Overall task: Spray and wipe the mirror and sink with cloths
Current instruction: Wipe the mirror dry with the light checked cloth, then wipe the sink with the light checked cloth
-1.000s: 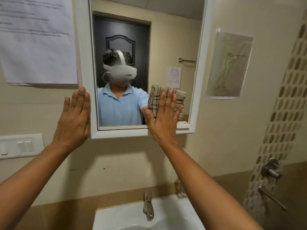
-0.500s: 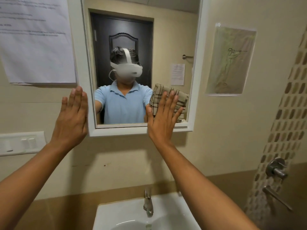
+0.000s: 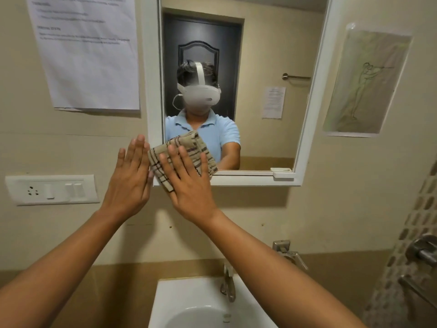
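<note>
Under the flat, spread right hand [image 3: 189,185], the soft, light cloth [image 3: 186,147] presses on the mirror [image 3: 272,129] corner (likely to bunch, so palm it centrally); left hand [image 3: 128,181] open alongside.

Sink [image 3: 165,301] basin cut off below

Two bare forearms reach up and forward from the bottom corners, converging toward the middle. The left hand [image 3: 128,179] is raised flat, palm facing away, fingers [image 3: 138,150] straight, close together and pointing up, holding nothing. The right hand [image 3: 189,185] sits just beside it, also flat with its palm facing away, fingers spread a little and pointing up and slightly left, pressed against a folded cloth [image 3: 189,147]. The thumb edges of both hands nearly meet. Both wrists bend back.
</note>
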Demonstrator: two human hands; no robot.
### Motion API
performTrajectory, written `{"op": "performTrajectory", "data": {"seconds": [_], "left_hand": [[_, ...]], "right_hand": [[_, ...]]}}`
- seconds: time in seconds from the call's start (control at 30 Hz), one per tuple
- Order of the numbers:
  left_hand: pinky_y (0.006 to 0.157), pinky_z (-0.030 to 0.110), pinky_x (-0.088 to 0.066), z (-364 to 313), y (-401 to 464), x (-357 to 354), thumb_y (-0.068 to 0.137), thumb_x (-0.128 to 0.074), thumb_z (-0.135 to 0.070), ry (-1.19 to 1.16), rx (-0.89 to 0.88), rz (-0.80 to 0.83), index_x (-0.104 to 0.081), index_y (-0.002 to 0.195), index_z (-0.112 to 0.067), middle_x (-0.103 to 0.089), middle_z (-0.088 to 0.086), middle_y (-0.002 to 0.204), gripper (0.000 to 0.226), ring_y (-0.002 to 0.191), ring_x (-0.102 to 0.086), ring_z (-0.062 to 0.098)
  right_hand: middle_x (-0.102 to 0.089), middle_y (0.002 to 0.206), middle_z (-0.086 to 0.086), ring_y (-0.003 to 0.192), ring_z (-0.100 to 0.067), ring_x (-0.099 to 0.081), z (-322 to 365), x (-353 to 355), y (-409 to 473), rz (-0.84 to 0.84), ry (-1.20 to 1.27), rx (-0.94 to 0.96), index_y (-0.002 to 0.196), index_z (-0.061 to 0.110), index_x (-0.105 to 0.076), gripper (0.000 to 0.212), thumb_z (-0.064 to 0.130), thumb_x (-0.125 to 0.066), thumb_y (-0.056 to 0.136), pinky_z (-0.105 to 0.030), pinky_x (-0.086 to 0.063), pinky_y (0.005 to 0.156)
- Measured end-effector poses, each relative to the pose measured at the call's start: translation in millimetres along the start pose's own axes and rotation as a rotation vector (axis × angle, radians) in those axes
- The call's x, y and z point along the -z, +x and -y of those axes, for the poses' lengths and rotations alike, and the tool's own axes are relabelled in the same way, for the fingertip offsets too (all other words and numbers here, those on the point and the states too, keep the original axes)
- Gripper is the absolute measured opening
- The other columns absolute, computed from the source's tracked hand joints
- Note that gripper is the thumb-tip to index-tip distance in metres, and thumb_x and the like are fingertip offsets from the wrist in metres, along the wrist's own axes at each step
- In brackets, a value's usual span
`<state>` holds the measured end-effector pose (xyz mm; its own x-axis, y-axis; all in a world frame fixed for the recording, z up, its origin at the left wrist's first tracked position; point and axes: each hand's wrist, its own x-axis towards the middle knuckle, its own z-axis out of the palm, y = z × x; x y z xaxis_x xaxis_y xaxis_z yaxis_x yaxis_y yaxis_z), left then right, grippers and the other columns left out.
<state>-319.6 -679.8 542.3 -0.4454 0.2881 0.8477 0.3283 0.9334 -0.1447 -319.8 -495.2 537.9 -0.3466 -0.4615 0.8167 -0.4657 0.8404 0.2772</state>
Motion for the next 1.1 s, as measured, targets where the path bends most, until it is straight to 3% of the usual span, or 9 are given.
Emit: {"op": "performTrajectory", "data": {"seconds": [0.07,0.2,0.4,0.57,0.73,0.87,0.97,1.1], "left_hand": [[0.123,0.049,-0.003,-1,-7,-4,0.099,-0.029,-0.024,-0.014,0.002,0.011,-0.004,0.154,0.000,0.001,0.019,0.163,0.065,0.152,0.001,0.031],[0.123,0.049,-0.002,-9,-9,-9,0.097,-0.025,-0.023,-0.055,0.056,0.011,-0.002,0.154,-0.001,0.004,0.018,0.163,0.065,0.152,0.004,0.030],[0.122,0.052,-0.003,-16,-16,-13,0.097,-0.024,-0.020,-0.075,0.106,0.014,0.001,0.154,-0.001,0.005,0.017,0.163,0.066,0.152,0.004,0.031],[0.123,0.050,-0.001,-23,-17,-12,0.097,-0.023,-0.021,-0.064,0.146,0.033,0.001,0.154,-0.001,0.006,0.017,0.163,0.065,0.152,0.006,0.030],[0.123,0.047,0.001,-31,-18,-10,0.097,-0.023,-0.020,-0.043,0.196,0.037,0.002,0.154,-0.001,0.006,0.016,0.163,0.065,0.151,0.009,0.026],[0.122,0.043,0.005,-43,-26,-5,0.097,-0.024,-0.024,-0.009,0.251,0.101,0.004,0.155,-0.004,0.008,0.015,0.163,0.067,0.150,0.013,0.021],[0.122,0.041,0.007,-59,-47,-4,0.096,-0.027,-0.031,0.000,0.265,0.162,0.002,0.155,-0.005,0.008,0.014,0.164,0.071,0.150,0.013,0.021],[0.121,0.035,0.011,-92,-96,-13,0.095,-0.026,-0.041,-0.017,0.271,0.281,-0.007,0.155,-0.004,0.000,0.018,0.163,0.073,0.151,-0.001,0.031]], "right_hand": [[-0.018,0.162,-0.004,0.150,-0.022,-0.010,-13,-2,-15,0.013,-0.032,0.124,0.153,0.022,-0.026,0.061,0.022,-0.045,0.096,-0.061,-0.013,0.115],[-0.035,0.155,-0.002,0.146,-0.021,-0.028,-45,6,-32,-0.015,-0.095,0.257,0.148,0.025,-0.039,0.054,0.006,-0.019,0.101,-0.059,-0.027,0.111],[-0.039,0.153,-0.001,0.143,-0.023,-0.033,-104,22,-74,-0.044,-0.207,0.277,0.146,0.026,-0.043,0.049,0.007,-0.045,0.101,-0.056,-0.035,0.108],[-0.035,0.155,-0.002,0.144,-0.025,-0.030,-163,51,-128,0.088,-0.280,0.291,0.148,0.024,-0.038,0.051,0.004,-0.027,0.103,-0.055,-0.034,0.110],[-0.036,0.155,-0.002,0.143,-0.025,-0.032,-190,62,-152,0.121,-0.341,0.263,0.148,0.022,-0.039,0.051,0.004,-0.032,0.100,-0.057,-0.033,0.110],[-0.042,0.152,-0.004,0.140,-0.027,-0.038,-175,62,-156,0.139,-0.248,0.157,0.142,0.020,-0.049,0.059,-0.003,-0.033,0.090,-0.057,-0.036,0.108],[-0.040,0.153,-0.007,0.142,-0.029,-0.035,-159,65,-174,0.219,-0.068,0.029,0.143,0.018,-0.048,0.076,-0.009,-0.036,0.072,-0.055,-0.033,0.111],[-0.038,0.154,-0.001,0.142,-0.021,-0.034,-133,69,-227,0.233,0.382,-0.453,0.146,0.023,-0.042,0.086,-0.016,-0.051,0.070,-0.038,-0.032,0.114]]}}
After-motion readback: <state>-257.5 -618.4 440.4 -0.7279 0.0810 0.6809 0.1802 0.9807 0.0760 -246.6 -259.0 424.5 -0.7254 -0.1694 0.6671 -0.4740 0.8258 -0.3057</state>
